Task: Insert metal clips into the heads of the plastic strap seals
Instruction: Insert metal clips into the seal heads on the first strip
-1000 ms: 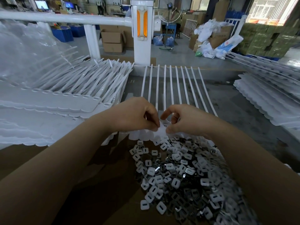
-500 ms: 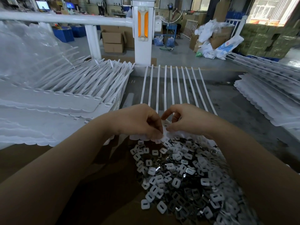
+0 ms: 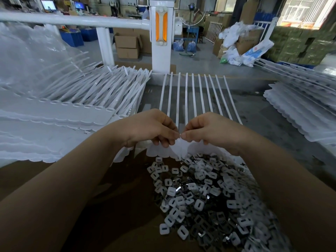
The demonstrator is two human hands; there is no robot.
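Now seating a clip, heads lifted

Both grips, left hand (image 3: pixel 151 130) and right hand (image 3: pixel 209 130), pinch the strap-seal heads (image 3: pixel 179 148), raised since a moment ago; metal clips (image 3: pixel 203 195) lie below.

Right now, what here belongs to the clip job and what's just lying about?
In use: left hand and right hand pinching the strap seal sheet; clip pile.
Lying about: cardboard boxes, plastic bags, white railing.

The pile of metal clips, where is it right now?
In the head view the pile of metal clips lies low and right of centre on the brown surface, just below both hands, between the forearms.
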